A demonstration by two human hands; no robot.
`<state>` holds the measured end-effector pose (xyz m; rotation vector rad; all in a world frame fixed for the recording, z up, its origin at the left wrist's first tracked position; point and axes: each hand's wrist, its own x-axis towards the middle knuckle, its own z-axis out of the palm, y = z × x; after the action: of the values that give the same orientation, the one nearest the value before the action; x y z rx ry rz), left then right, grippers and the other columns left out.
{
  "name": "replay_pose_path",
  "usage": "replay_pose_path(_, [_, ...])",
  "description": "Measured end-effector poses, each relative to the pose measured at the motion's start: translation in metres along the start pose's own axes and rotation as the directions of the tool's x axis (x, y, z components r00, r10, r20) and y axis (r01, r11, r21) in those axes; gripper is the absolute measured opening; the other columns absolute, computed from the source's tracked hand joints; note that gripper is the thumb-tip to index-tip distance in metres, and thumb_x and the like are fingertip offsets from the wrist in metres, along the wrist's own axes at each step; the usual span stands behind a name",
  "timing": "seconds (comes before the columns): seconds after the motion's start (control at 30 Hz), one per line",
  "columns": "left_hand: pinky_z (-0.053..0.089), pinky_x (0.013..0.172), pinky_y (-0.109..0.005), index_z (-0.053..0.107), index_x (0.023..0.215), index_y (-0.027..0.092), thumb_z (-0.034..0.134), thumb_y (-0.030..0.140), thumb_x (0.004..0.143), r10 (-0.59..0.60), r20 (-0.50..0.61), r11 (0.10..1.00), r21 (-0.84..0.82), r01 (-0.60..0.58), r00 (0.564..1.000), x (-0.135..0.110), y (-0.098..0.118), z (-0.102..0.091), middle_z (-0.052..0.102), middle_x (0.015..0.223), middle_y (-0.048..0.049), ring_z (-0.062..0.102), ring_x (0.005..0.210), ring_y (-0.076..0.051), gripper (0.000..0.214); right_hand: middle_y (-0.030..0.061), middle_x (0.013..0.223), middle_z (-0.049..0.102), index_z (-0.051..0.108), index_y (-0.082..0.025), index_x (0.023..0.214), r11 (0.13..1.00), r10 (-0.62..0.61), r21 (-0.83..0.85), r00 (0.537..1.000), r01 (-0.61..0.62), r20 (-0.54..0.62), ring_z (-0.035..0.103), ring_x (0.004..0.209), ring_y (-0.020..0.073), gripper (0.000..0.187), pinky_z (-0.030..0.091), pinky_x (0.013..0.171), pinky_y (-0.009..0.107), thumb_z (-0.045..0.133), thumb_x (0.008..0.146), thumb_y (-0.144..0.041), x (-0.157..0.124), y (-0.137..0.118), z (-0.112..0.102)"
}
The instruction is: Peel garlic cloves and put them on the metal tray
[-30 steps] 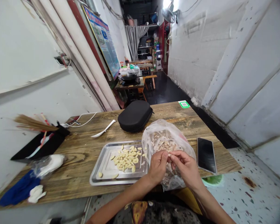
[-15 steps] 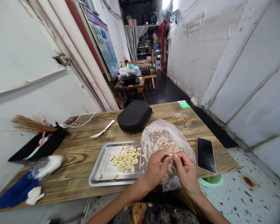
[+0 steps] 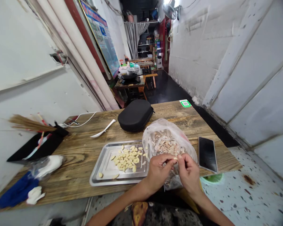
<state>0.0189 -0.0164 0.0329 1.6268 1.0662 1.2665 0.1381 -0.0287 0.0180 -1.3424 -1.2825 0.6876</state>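
Observation:
Both of my hands meet over the front of a clear plastic bag filled with papery garlic skins. My left hand pinches a small pale garlic clove between thumb and fingers. My right hand is closed at the clove's other side, its thumb and forefinger pressed on it. Left of the bag lies a metal tray, with a heap of peeled garlic cloves in its middle and a couple near its front edge.
Behind the tray are a white plastic spoon and a black zipped case. A phone lies right of the bag. At the left are a black holder with a brush, a plastic-wrapped white item and a blue cloth.
My fingertips have shifted slightly on the clove, the right hand turning a little and moving up. Garlic skins in the bag show more openly. The tray's contents look the same.

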Motion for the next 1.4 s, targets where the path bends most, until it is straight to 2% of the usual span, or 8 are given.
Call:
replay_pose_path(0.23, [0.047, 0.061, -0.022, 0.068, 0.076, 0.015, 0.057, 0.021, 0.080, -0.016, 0.026, 0.998, 0.068, 0.014, 1.000, -0.002, -0.004, 0.003, 0.067, 0.066, -0.0022, 0.059, 0.061, -0.012, 0.013, -0.0063, 0.048, 0.030, 0.034, -0.020, 0.051, 0.970, 0.200, 0.131, 0.978, -0.206, 0.057, 0.027, 0.046, 0.0081, 0.042, 0.024, 0.044, 0.022, 0.052, 0.080, -0.043, 0.011, 0.007, 0.002])
replay_pose_path(0.5, [0.051, 0.069, -0.024, 0.071, 0.085, 0.018, 0.061, 0.016, 0.077, 0.103, -0.057, 0.994, 0.034, -0.102, 0.993, 0.001, -0.005, 0.000, 0.073, 0.081, -0.0045, 0.066, 0.071, -0.014, 0.013, -0.0032, 0.048, 0.043, 0.057, -0.015, 0.064, 0.895, 0.254, 0.335, 0.953, -0.295, 0.163, 0.036, 0.042, 0.0081, 0.041, 0.030, 0.041, 0.021, 0.047, 0.083, -0.050, 0.011, 0.018, -0.003])
replay_pose_path(0.6, [0.052, 0.066, -0.023, 0.071, 0.083, 0.017, 0.062, 0.016, 0.076, 0.103, -0.103, 0.993, 0.072, -0.096, 0.989, 0.003, -0.004, -0.001, 0.073, 0.077, -0.0047, 0.066, 0.068, -0.014, 0.012, -0.0007, 0.056, 0.055, 0.064, -0.016, 0.081, 0.957, 0.125, 0.233, 0.970, -0.174, 0.208, 0.047, 0.048, 0.0107, 0.029, 0.040, 0.046, 0.022, 0.053, 0.082, -0.043, 0.009, 0.016, -0.009])
replay_pose_path(0.7, [0.051, 0.062, -0.022, 0.071, 0.083, 0.016, 0.061, 0.017, 0.076, 0.075, -0.099, 0.990, 0.122, -0.063, 0.992, 0.003, -0.004, -0.003, 0.072, 0.070, -0.0037, 0.065, 0.061, -0.013, 0.012, 0.0032, 0.078, 0.065, 0.065, -0.020, 0.092, 0.994, -0.105, 0.026, 0.983, 0.102, 0.148, 0.060, 0.066, 0.0155, 0.018, 0.049, 0.062, 0.027, 0.055, 0.082, -0.032, 0.006, 0.011, -0.013])
replay_pose_path(0.83, [0.051, 0.064, -0.022, 0.071, 0.085, 0.015, 0.059, 0.020, 0.079, 0.053, -0.056, 0.984, 0.174, -0.042, 0.997, 0.001, -0.005, -0.004, 0.072, 0.069, -0.0033, 0.066, 0.062, -0.013, 0.014, 0.0043, 0.086, 0.067, 0.063, -0.021, 0.092, 0.901, -0.387, -0.160, 0.914, 0.403, 0.120, 0.062, 0.080, 0.0171, 0.014, 0.051, 0.076, 0.030, 0.053, 0.083, -0.018, 0.006, 0.004, -0.017])
replay_pose_path(1.17, [0.050, 0.075, -0.025, 0.069, 0.093, 0.016, 0.051, 0.016, 0.083, 0.185, 0.060, 0.948, 0.252, -0.194, 0.981, -0.002, -0.006, -0.009, 0.072, 0.088, -0.0069, 0.066, 0.080, -0.016, 0.020, 0.0061, 0.090, 0.067, 0.059, -0.019, 0.103, 0.761, -0.533, -0.300, 0.818, 0.575, 0.216, 0.063, 0.084, 0.0170, 0.021, 0.052, 0.077, 0.031, 0.050, 0.085, -0.013, 0.004, 0.004, -0.020])
replay_pose_path(1.3, [0.051, 0.071, -0.027, 0.070, 0.089, 0.017, 0.053, 0.022, 0.082, -0.036, 0.045, 0.996, 0.088, 0.032, 0.998, -0.001, -0.002, -0.007, 0.072, 0.078, -0.0062, 0.066, 0.071, -0.016, 0.018, 0.0050, 0.083, 0.066, 0.060, -0.018, 0.093, 0.810, -0.479, -0.290, 0.860, 0.510, 0.177, 0.063, 0.076, 0.0163, 0.014, 0.052, 0.072, 0.029, 0.050, 0.085, -0.016, 0.008, 0.002, -0.019])
replay_pose_path(1.4, [0.052, 0.062, -0.027, 0.068, 0.082, 0.014, 0.060, 0.029, 0.077, -0.348, 0.081, 0.908, -0.217, 0.357, 0.934, 0.003, 0.001, -0.005, 0.070, 0.067, -0.0055, 0.065, 0.061, -0.016, 0.018, 0.0036, 0.076, 0.065, 0.061, -0.018, 0.085, 0.902, -0.340, -0.241, 0.933, 0.359, 0.117, 0.062, 0.069, 0.0154, 0.011, 0.051, 0.067, 0.027, 0.051, 0.085, -0.021, 0.012, 0.004, -0.020])
